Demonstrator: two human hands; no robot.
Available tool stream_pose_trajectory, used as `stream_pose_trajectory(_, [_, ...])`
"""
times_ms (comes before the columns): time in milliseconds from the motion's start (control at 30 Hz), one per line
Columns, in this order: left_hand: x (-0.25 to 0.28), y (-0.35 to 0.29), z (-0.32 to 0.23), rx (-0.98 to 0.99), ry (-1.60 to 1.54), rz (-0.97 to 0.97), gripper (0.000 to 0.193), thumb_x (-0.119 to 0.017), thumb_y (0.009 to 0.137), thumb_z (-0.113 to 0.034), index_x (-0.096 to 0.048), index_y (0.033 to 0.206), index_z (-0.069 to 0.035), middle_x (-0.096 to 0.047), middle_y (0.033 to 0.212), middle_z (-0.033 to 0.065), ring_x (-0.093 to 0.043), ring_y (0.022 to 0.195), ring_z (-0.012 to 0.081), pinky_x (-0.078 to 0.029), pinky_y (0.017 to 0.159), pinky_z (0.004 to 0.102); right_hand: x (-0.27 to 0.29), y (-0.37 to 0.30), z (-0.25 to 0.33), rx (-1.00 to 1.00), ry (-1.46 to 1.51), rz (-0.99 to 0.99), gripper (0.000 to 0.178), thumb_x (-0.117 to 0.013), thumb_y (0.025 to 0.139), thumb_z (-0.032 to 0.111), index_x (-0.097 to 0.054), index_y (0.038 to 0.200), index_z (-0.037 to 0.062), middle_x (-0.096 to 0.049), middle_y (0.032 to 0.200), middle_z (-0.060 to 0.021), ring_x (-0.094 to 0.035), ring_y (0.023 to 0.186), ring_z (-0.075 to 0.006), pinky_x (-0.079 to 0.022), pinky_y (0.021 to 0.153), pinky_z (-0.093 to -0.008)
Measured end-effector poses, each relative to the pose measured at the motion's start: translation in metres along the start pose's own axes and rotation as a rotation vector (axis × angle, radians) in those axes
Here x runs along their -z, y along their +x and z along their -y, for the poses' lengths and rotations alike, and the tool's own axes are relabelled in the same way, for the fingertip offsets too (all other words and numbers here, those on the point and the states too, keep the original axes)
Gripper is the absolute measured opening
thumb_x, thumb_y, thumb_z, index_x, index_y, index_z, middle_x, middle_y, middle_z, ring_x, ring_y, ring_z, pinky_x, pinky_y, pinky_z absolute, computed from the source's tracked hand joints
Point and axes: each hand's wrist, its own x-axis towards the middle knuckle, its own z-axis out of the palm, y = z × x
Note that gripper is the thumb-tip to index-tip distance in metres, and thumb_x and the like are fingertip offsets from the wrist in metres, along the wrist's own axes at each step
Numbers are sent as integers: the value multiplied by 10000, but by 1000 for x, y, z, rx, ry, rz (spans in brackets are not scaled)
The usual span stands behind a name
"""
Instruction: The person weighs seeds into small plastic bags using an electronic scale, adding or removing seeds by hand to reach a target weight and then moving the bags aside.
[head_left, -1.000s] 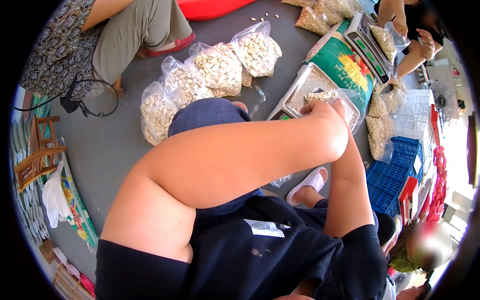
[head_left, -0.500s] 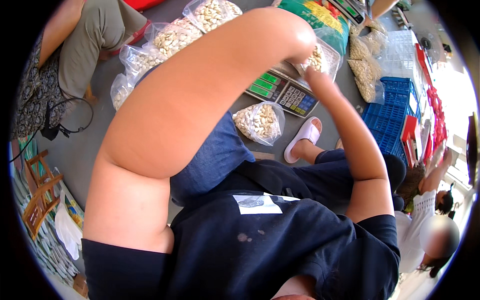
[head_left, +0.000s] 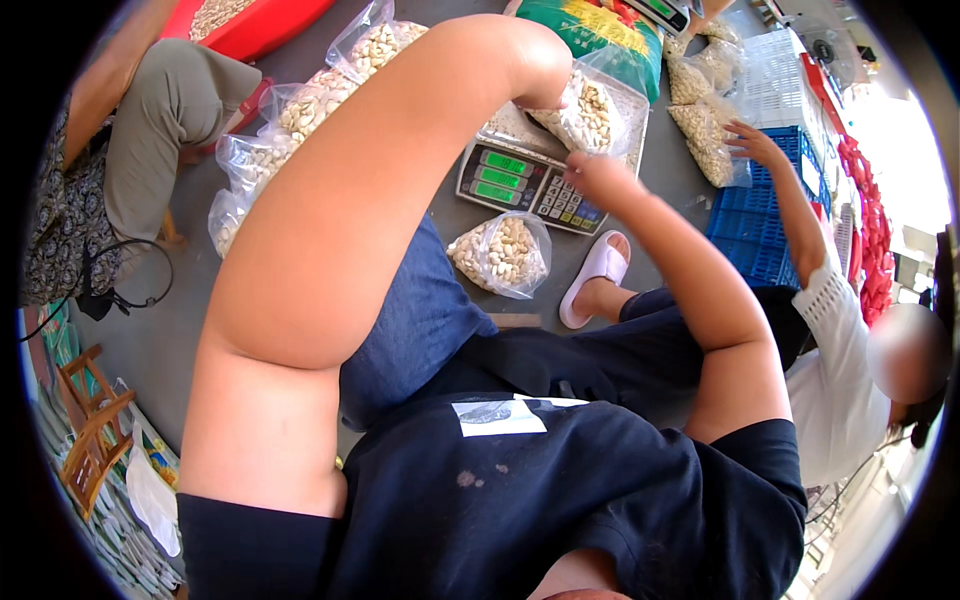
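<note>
A clear plastic bag of pale, flat seeds or beans (head_left: 590, 115) lies on the metal pan of a digital scale (head_left: 510, 180) with green lit displays. At the bag's left side is my left hand (head_left: 545, 88); its curled fingers, partly hidden by the hand itself, seem to grip the plastic. My right hand (head_left: 605, 182) is over the scale's keypad, just below the bag, with its fingers bunched together. Whether anything is between those fingers does not show. A second filled bag (head_left: 503, 252) stands on the floor in front of the scale.
More filled bags (head_left: 310, 105) line the floor behind my left arm. At right are blue crates (head_left: 755, 220), more bags (head_left: 705, 130) and a co-worker's outstretched hand (head_left: 755, 145). A green sack (head_left: 600, 40) lies behind the scale. Another person's bent leg (head_left: 165, 130) is at left, below a red basin (head_left: 270, 25).
My right hand has drawn away from the bag's edge toward the keypad. A co-worker's arm has reached in from the right toward the bags by the crates. The whole view has shifted slightly.
</note>
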Motion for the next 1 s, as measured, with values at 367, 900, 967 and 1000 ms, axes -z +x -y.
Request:
stream_pose_trajectory(367, [0,-9,-21,116,0,22,342,-506,792,-324,-621,748,-4,-594,702,152,-578,656,285,-461,614,378,-40,164,-89,-221,30,-269,273,-393,789,166,-531,983,33,-548,1004,-210,-525,953,-335,-410,810,-414])
stream_pose_trajectory(900, [3,-11,-49,86,-68,90,216,-550,663,-123,-640,850,-64,-601,897,133,-576,824,287,-449,707,363,55,15,-62,139,82,-216,227,-502,780,247,-547,853,36,-577,778,-175,-549,746,-336,-428,656,-382])
stream_pose_trajectory(967, [-4,-4,-52,82,-92,66,192,-549,656,-103,-646,819,-72,-604,877,125,-563,842,285,-442,715,360,24,4,-64,178,120,-66,174,-502,794,207,-554,852,51,-570,737,-150,-542,663,-279,-433,630,-348])
stream_pose_trajectory(1000, [-22,6,-45,-58,44,-39,355,-524,778,-342,-609,690,-8,-576,631,140,-559,589,277,-448,564,379,9,-4,-52,222,137,11,207,-496,796,238,-547,875,54,-574,763,-153,-553,696,-296,-432,644,-369])
